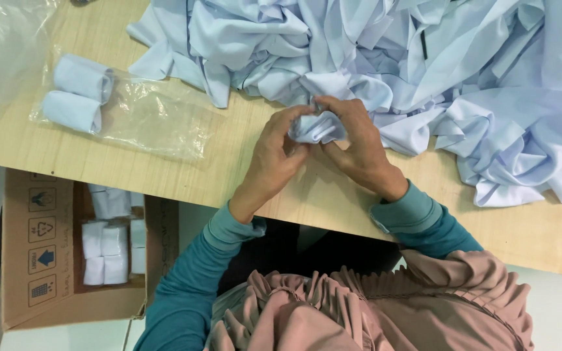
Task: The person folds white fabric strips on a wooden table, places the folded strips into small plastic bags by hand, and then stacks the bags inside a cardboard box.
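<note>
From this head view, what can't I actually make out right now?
- Rolled white cloth: mostly covered by the left hand and right hand; its full shape is hidden.
- Pile of white cloth: cut off by the top and right edges.
- Cardboard box: the table edge hides its far part, so the count of rolls inside is unclear.
- Plastic bag: cut off at the left edge.

Both forearms are extended toward twelve o'clock, wrists bent inward. The left hand [273, 151] is curled, its fingers closed toward three o'clock. The right hand [354, 144] is cupped opposite it, fingers bent toward nine o'clock. The fingertips are pressed close together, both hands closed.
</note>
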